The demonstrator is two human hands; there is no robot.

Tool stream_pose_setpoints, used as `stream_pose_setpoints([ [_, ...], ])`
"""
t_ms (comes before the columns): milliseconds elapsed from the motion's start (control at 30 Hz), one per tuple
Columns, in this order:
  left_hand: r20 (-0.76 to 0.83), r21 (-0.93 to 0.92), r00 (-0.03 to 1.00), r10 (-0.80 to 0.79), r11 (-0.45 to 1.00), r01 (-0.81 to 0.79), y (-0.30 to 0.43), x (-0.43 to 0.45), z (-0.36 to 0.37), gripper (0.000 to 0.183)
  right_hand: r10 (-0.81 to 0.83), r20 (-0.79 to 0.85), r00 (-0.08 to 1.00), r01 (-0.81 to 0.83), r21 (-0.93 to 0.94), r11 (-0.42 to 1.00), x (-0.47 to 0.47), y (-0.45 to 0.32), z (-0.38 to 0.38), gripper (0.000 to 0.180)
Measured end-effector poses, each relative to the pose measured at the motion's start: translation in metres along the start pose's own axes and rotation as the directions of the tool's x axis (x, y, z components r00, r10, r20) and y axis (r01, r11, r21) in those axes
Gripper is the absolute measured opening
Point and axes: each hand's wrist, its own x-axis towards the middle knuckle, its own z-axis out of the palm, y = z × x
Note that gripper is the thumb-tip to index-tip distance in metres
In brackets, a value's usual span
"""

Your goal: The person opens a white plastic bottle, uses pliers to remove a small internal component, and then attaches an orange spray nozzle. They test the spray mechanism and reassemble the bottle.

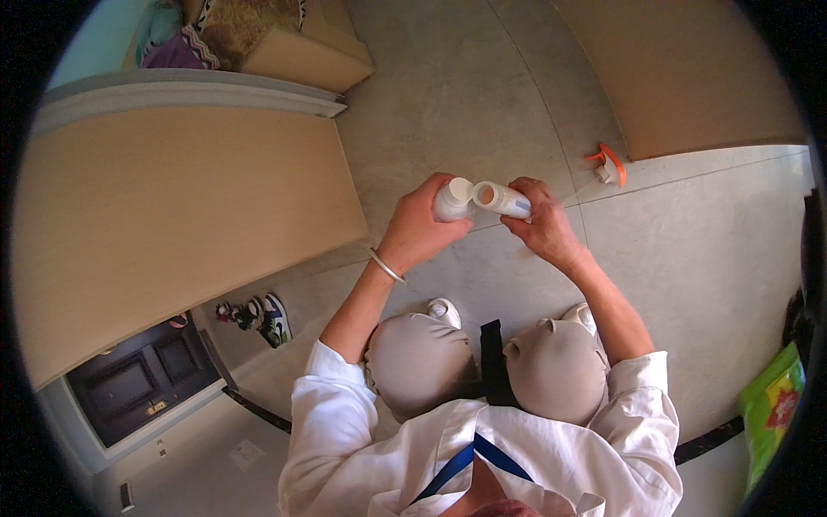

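Note:
My left hand [423, 223] is wrapped around a white plastic bottle [452, 205], whose pale round top faces up. In my right hand [543, 223] a second white bottle [507, 200] lies tilted, its open mouth towards the first bottle. The two bottles meet or nearly meet at their tops; whether liquid passes between them cannot be told. On the floor beyond my right hand lies an orange and white trigger spray head [608, 169] with a thin dip tube.
A large tan panel [194, 213] stands at the left, another brown one [698, 77] at the upper right. An open cardboard box [310, 58] is at the top left. Sneakers [275, 320] sit near a dark door [145, 381]. A green bag [772, 413] is at the right edge.

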Motion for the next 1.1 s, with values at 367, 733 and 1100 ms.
stream_pose_setpoints([
  [367,-0.013,0.093,0.993,0.114,0.989,-0.113,0.018,-0.016,-0.008,0.051,-0.079,0.036,0.996,0.079,-0.006,0.997,-0.012,-0.020,-0.011,0.042],
  [733,-0.038,0.232,0.979,0.200,0.955,-0.186,0.037,-0.040,-0.025,0.047,-0.049,0.113,0.992,0.043,0.051,0.998,-0.017,-0.048,-0.021,0.045],
  [1100,-0.065,0.269,0.984,0.166,0.953,-0.143,0.049,-0.046,-0.029,0.046,-0.079,0.067,0.995,0.079,0.004,0.997,-0.016,-0.058,-0.021,0.042],
])
